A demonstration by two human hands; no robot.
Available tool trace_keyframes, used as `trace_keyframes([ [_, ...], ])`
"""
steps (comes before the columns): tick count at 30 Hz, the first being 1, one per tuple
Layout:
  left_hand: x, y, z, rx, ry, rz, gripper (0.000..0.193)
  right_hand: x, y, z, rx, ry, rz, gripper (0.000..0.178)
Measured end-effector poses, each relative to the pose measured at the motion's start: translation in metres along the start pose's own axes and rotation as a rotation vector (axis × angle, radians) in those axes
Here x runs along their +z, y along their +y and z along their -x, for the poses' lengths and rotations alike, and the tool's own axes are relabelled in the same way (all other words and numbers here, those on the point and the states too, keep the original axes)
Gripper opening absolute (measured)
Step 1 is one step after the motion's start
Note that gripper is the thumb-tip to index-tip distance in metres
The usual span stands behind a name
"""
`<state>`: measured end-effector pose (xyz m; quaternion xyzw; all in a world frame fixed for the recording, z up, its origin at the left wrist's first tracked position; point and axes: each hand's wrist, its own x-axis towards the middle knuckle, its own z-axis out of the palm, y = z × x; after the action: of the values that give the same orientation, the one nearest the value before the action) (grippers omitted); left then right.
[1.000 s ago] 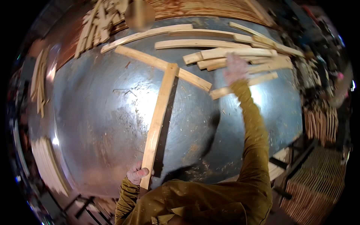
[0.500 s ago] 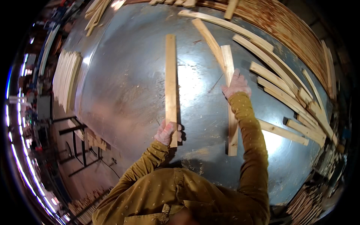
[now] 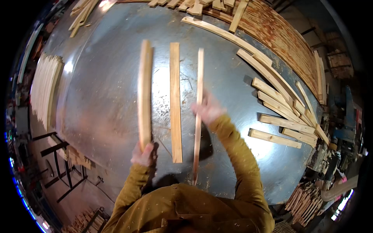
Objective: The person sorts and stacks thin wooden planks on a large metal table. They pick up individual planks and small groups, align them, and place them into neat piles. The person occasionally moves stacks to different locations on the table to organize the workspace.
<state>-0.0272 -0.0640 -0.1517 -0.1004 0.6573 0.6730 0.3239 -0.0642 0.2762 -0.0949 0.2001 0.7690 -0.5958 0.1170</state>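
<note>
My left hand (image 3: 143, 154) grips the near end of a long wooden slat (image 3: 145, 93) that points away from me over the grey metal table (image 3: 101, 101). A second slat (image 3: 175, 101) lies flat on the table just to its right. My right hand (image 3: 208, 108), blurred by motion, holds a third, thinner slat (image 3: 198, 112) near its middle, turned on edge and parallel to the other two. Both arms wear mustard-coloured sleeves.
Several loose slats (image 3: 279, 116) lie scattered at the table's right side, and more (image 3: 198, 6) at the far edge. A stack of slats (image 3: 44, 89) stands on the left. A plywood board (image 3: 279, 35) borders the far right. Metal stands (image 3: 58, 155) sit beside the table's left edge.
My right hand has taken a thin slat from the right and brought it beside the others. My left hand has shifted its slat left, leaving one slat flat between them.
</note>
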Motion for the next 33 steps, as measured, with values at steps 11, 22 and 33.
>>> trace_keyframes([
  [11,0.066,0.038,-0.013,-0.053,-0.025,0.428,0.058,0.036,-0.056,-0.161,-0.098,0.053,0.354,0.069],
  [22,0.007,0.012,-0.041,0.076,0.258,0.169,0.05,-0.185,0.034,-0.164,0.136,0.278,1.415,0.076],
  [33,-0.1,0.029,-0.037,0.03,0.702,-1.158,0.037,0.056,0.018,0.002,0.085,0.28,0.719,0.095],
])
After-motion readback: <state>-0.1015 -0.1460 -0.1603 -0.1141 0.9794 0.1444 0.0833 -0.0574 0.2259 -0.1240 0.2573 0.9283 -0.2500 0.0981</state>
